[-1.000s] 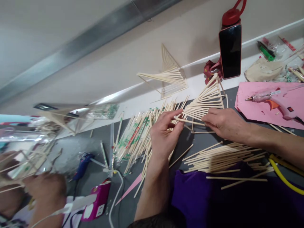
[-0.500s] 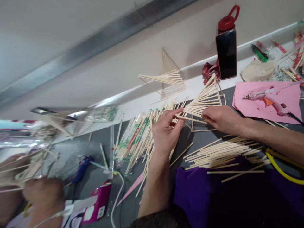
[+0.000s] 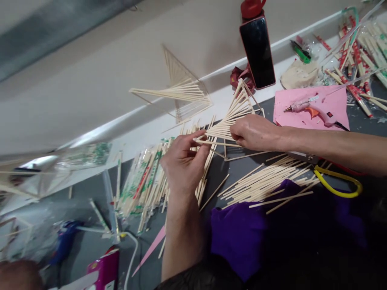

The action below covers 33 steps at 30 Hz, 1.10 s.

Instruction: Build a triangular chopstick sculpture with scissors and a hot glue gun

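Note:
A chopstick frame (image 3: 229, 121), built as a twisted fan of thin wooden sticks, stands tilted on the grey table in front of me. My left hand (image 3: 184, 163) pinches its left corner between thumb and fingers. Over the fan's lower right side, my right hand (image 3: 258, 131) is closed with fingertips on the sticks; the exact grip is hidden behind the knuckles. Loose chopsticks (image 3: 263, 185) lie in a pile below my right forearm. Behind my left hand are chopsticks in green-printed wrappers (image 3: 148, 177).
A pink glue gun (image 3: 314, 108) rests on pink paper (image 3: 281, 96). A phone (image 3: 258, 52) leans against a red-capped bottle (image 3: 252, 10). Another stick frame (image 3: 193, 92) stands by the wall. Yellow-handled scissors (image 3: 335, 189), a blue glue gun (image 3: 65, 241) and another person's blurred hand (image 3: 19, 276) also show.
The view has shifted right, so everything appears further left. Both my hands stay on the chopstick frame, little changed in pose. The other person's hand has mostly left the view.

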Each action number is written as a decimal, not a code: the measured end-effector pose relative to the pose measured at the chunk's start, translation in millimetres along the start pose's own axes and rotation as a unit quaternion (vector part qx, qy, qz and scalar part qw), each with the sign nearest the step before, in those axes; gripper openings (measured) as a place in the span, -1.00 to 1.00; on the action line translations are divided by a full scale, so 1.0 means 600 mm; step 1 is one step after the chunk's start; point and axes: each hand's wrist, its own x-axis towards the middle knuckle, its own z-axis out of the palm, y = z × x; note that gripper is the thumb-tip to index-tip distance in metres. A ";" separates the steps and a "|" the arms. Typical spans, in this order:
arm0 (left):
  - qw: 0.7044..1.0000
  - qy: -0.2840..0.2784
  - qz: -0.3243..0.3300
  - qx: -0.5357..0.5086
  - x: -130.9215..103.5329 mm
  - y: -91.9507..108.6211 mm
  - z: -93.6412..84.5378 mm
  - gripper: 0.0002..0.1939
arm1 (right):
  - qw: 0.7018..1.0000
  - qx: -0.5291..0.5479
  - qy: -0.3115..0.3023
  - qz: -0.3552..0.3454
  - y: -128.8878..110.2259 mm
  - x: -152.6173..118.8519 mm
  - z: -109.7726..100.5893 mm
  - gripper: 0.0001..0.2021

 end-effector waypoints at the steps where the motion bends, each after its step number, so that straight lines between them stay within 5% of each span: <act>1: 1.000 0.000 -0.001 -0.001 0.000 0.000 0.000 -0.77 | 1.000 0.001 0.003 0.001 0.001 0.000 0.002 -0.76; 18: 0.985 0.006 -0.130 -0.115 -0.003 -0.006 0.005 -0.68 | 1.000 0.014 0.018 -0.002 0.003 0.001 0.011 -0.78; 33: 0.982 0.024 -0.128 -0.140 -0.001 0.007 0.006 -0.72 | 0.998 0.036 0.035 -0.026 0.009 -0.002 0.013 -0.80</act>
